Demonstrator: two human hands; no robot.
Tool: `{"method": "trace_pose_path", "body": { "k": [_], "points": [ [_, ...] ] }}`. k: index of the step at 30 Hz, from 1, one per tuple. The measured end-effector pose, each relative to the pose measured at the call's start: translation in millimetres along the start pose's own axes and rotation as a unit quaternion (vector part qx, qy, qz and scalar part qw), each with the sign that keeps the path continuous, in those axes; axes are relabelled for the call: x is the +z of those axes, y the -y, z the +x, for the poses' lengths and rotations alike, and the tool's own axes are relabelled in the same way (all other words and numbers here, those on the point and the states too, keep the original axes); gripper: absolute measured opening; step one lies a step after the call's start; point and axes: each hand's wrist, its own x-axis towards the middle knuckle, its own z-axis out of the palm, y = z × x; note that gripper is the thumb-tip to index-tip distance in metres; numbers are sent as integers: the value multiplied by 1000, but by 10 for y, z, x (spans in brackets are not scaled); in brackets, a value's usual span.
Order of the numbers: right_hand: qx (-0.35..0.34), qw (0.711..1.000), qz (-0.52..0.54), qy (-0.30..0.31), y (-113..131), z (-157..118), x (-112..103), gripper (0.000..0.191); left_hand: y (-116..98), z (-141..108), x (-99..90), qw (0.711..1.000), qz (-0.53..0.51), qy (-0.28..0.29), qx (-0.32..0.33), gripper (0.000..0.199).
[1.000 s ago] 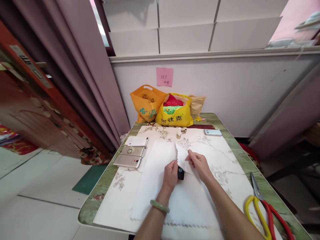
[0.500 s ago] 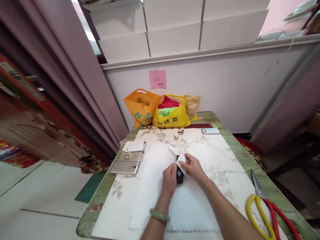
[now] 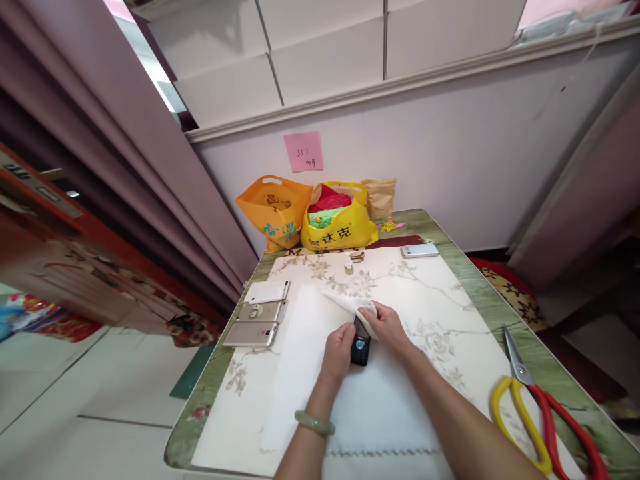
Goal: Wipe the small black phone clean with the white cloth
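Note:
My left hand (image 3: 339, 352) is closed around the left edge of a small black mobile phone (image 3: 360, 355), thumb along its side. The phone lies over a large white cloth (image 3: 300, 373). Between its fingers, my right hand (image 3: 390, 328) pinches a folded corner of this cloth, which lies against the phone's upper part and partly covers it. Left of the hands, several phones are lined up: a white phone (image 3: 269, 291), a phone with a round picture on its back (image 3: 260, 311) and a pale gold phone (image 3: 250, 335).
Large scissors (image 3: 523, 373) with yellow and red handles lie at the right. A silver phone (image 3: 419, 251) rests at the back right. Behind stand an orange bag (image 3: 275, 207), a yellow bag (image 3: 343, 230) and a brown paper bag (image 3: 380, 198). A tiny bottle (image 3: 349, 265) is nearer.
The view has tilted and shifted slightly. My right hand has moved a little with the cloth corner, which now spreads wider to the left above the phone. My left hand keeps its hold.

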Motion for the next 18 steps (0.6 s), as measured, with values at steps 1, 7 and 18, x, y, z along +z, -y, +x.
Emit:
{"method": "trace_pose_path", "body": {
  "k": [1, 7, 18],
  "points": [
    [6, 1000, 2, -13, -1, 13, 8, 43, 14, -1, -1, 1000, 5, -5, 4, 40],
    [116, 991, 42, 58, 57, 119, -29, 44, 101, 25, 12, 999, 4, -41, 9, 41],
    [149, 980, 129, 36, 22, 68, -49, 47, 50, -7, 26, 998, 27, -51, 17, 42]
  ]
}}
